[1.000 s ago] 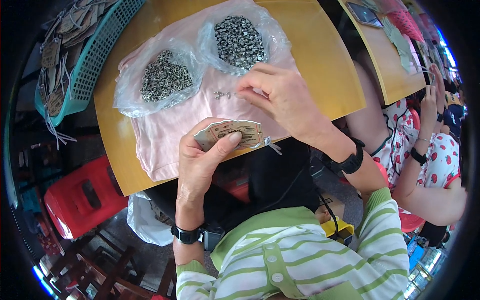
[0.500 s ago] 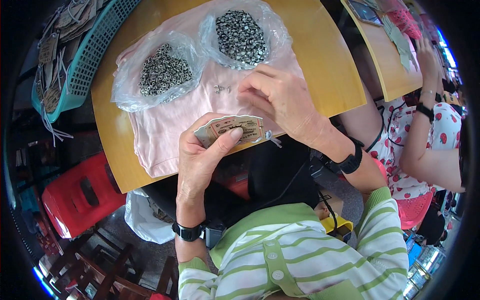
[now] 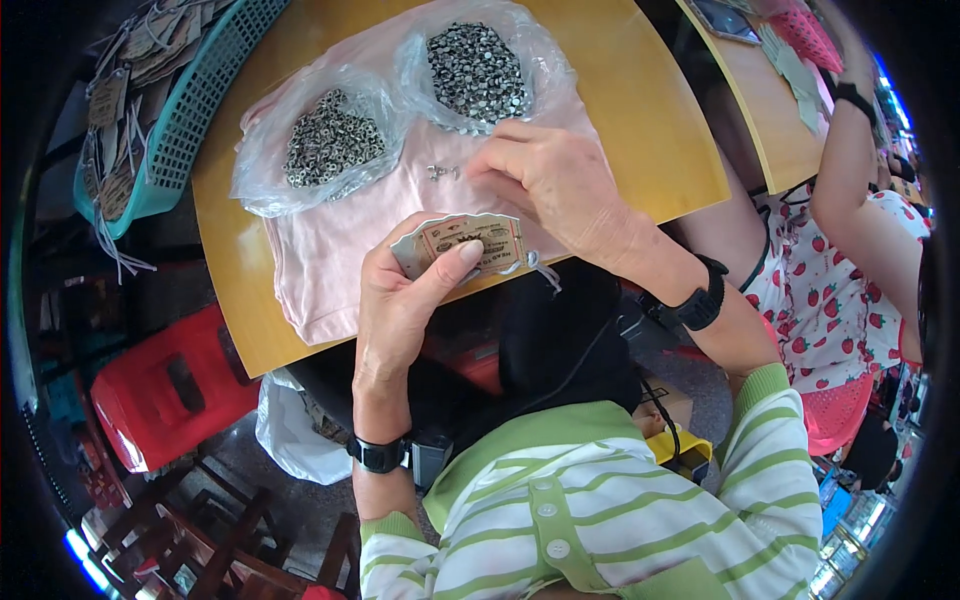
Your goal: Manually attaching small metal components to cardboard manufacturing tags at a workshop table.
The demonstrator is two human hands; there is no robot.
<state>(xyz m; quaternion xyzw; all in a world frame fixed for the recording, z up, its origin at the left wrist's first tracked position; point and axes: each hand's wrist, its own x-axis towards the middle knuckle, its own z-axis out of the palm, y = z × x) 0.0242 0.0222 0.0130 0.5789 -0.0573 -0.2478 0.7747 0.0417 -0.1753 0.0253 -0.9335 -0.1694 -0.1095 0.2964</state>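
My left hand [image 3: 398, 296] grips a tan printed hang tag [image 3: 500, 242] with a wavy upper edge, thumb across its front. From the tag's right end dangles a pale string [image 3: 545, 270]. Higher up, over the pink cloth [image 3: 330, 275], my right hand [image 3: 560, 182] is closed, its fingertips bent together; whether anything is between them is hidden. Just left of those fingertips lie a few small metal rivet pieces [image 3: 441, 172]. Beyond them stand two open clear plastic bags, one with ring-like metal pieces [image 3: 335, 138], the other with shiny rivet caps [image 3: 476, 75].
A teal basket [image 3: 175, 150] full of tags stands left of the wooden table [image 3: 660, 120]. Below it is a red stool [image 3: 170, 390], beside a white plastic bag [image 3: 295, 430]. At the right, a person in a strawberry-print garment [image 3: 810, 290] sits by another table [image 3: 750, 110].
The tag in my left hand has tipped and risen slightly. My right hand has shifted a little to the left, toward the loose rivet pieces. The neighbour's arm has moved up.
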